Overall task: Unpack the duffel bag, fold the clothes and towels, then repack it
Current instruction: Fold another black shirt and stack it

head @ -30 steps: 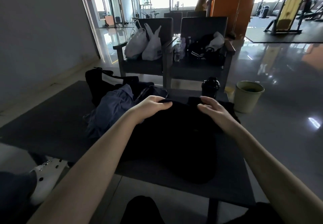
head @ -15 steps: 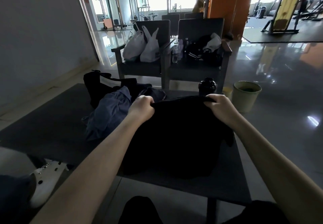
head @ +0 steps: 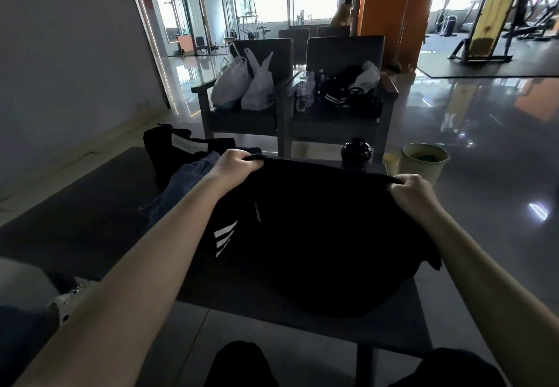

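Note:
A black garment (head: 317,229) with three white stripes hangs stretched above the dark table (head: 75,226). My left hand (head: 236,166) grips its upper left edge and my right hand (head: 413,190) grips its upper right edge, both with fingers curled round the cloth. Behind my left hand lies a blue-grey garment (head: 181,184), crumpled against the open black duffel bag (head: 172,150) at the table's far left. The garment's lower part drapes onto the table and hides what lies beneath it.
A black shaker bottle (head: 356,152) stands at the table's far edge. A pale green bin (head: 423,163) sits on the floor to the right. Two grey chairs behind hold white plastic bags (head: 245,84), bottles and dark clothes (head: 348,93).
Both hands closed on the black garment's far edge and lifted it off the table, then moved apart, stretching it wide. The white stripes have come into view.

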Available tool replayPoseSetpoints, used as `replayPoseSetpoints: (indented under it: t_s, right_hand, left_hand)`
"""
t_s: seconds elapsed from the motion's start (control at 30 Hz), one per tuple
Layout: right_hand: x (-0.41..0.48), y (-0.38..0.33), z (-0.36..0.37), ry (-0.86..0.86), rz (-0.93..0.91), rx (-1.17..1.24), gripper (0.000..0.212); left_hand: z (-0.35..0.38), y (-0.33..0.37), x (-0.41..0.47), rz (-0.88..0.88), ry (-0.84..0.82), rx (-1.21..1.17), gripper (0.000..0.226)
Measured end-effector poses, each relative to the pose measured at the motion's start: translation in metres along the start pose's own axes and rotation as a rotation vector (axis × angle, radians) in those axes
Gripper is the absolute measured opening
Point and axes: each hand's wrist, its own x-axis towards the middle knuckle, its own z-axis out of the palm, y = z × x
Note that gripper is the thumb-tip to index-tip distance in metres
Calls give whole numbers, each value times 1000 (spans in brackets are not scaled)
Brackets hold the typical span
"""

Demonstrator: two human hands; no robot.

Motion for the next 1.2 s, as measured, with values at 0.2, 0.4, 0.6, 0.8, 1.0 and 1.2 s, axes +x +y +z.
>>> replayPoseSetpoints:
  t_s: [0.2,0.4,0.6,0.8,1.0,1.2]
  right_hand:
    - [-30,-40,36,-343,-378,53,58]
    - [-29,-60,45,-301,-464,129,9]
    - [-21,-50,19,-184,-412,168,21]
    - [-11,-33,6,-75,-269,183,21]
    - [-3,-23,3,-78,-75,332,25]
    - [-26,-49,17,-388,-352,429,54]
  left_hand:
    - [19,32,-12,36,-417,-148,20]
    - [29,45,-14,126,-472,89,16]
    - [26,28,-10,165,-276,464,11]
    - [15,17,6,181,-47,350,11]
    - [-1,39,5,135,-147,32,30]
    - [14,79,-7,255,-381,-21,9]
